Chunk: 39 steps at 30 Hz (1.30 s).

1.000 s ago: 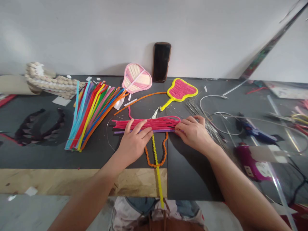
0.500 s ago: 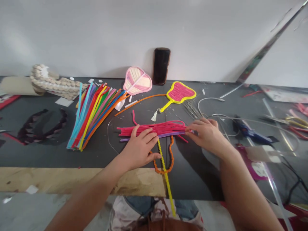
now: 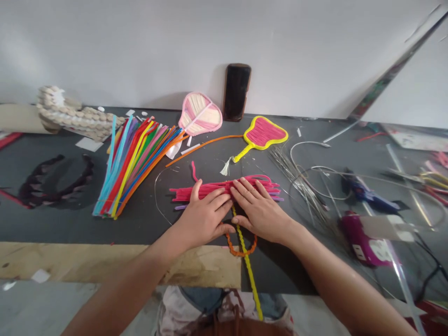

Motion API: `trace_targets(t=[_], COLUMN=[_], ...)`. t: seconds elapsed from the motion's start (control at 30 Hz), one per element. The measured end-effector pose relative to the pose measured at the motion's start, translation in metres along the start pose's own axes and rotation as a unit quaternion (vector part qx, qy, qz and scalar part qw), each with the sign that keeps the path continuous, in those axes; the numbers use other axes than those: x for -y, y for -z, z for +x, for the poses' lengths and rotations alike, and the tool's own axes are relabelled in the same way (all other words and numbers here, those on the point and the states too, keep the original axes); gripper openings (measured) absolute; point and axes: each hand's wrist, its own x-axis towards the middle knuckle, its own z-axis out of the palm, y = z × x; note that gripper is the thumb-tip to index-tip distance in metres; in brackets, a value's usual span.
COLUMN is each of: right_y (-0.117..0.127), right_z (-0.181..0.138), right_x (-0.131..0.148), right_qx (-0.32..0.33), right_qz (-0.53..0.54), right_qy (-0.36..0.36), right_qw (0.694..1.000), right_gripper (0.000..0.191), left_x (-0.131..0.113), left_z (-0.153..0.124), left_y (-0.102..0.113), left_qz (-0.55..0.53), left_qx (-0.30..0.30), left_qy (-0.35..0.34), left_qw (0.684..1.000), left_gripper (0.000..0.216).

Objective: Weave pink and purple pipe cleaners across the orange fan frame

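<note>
Pink pipe cleaners point(image 3: 224, 188) lie in a row on the dark table point(image 3: 70, 224), across the yellow stem point(image 3: 245, 252). Left hand point(image 3: 206, 214) and right hand point(image 3: 261, 210) press flat, fingers spread, grasping nothing. Even pressure should keep the strands parallel.
</note>
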Motion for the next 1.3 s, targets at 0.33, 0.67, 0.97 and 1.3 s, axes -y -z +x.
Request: trace_targets(t=[0.33,0.67,0.97,1.3], right_y=[0.0,-0.004,-0.005,0.001], right_z=[0.0,0.016,0.016,0.005], right_x=[-0.005,-0.008,-0.006,-0.009], right_qx=[-0.013,-0.209,-0.2,-0.31], right_qz=[0.009,0.065,0.047,0.055], right_qy=[0.001,0.024,0.015,0.088], right_qw=[1.0,0.975,0.979,0.945], right_gripper=[0.052,0.016,0.014,0.014], left_x=[0.011,0.016,0.025,0.049], left_z=[-0.004,-0.003,-0.004,-0.018], left_y=[0.003,0.002,0.009,0.033], left_qz=[-0.036,-0.041,0.007,0.1], left_qx=[0.03,-0.015,-0.098,-0.26], left_qy=[-0.001,-0.012,0.011,0.217], left_qw=[0.999,0.999,0.995,0.935], left_gripper=[0.048,0.033,0.022,0.018])
